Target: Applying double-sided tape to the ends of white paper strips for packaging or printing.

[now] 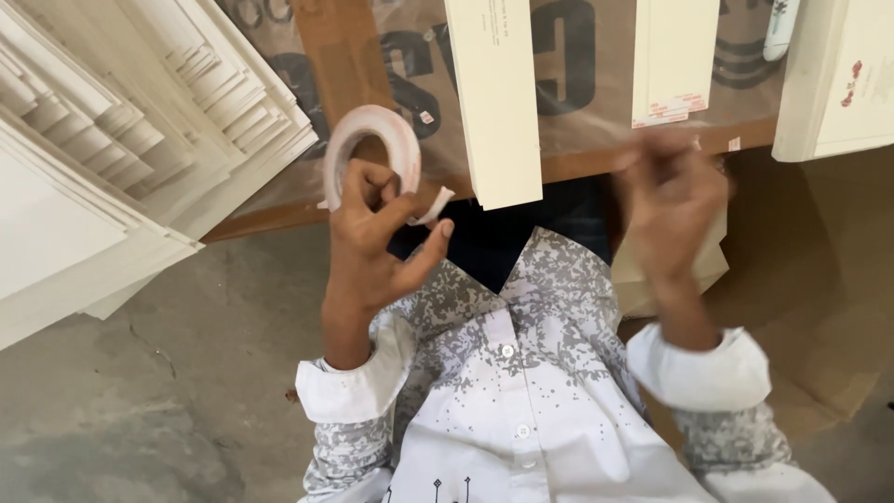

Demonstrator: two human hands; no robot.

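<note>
Left fingers: curling through and around a roll of tape, gripping it; thumb and forefinger are pinching the loose tape end just right of the roll.
Left hand: rising at centre left, palm side facing the camera, cuff of a white sleeve folding back at the wrist.
Roll of tape: standing on edge in the left hand, a pale ring with a pinkish rim, in front of the near edge of the brown board.
Right fingers: blurring with motion; whether they are clenching or loose cannot be told, and nothing is showing in their grasp.
Right hand: lifting at centre right, near the board's edge, well apart from the roll.
Cream strip, centre: lying long and narrow across the board, its near end overhanging the edge between the two hands.
Cream strip, right: lying farther right, carrying a small label with red print at its near end.
Cream panel, far right: showing a small red mark near its right side.
Stack of cream sheets: fanning out in steps at far left.
Board covering: brown paper with large dark lettering, partly hidden under the strips.
Floor: grey concrete, near left.
</note>
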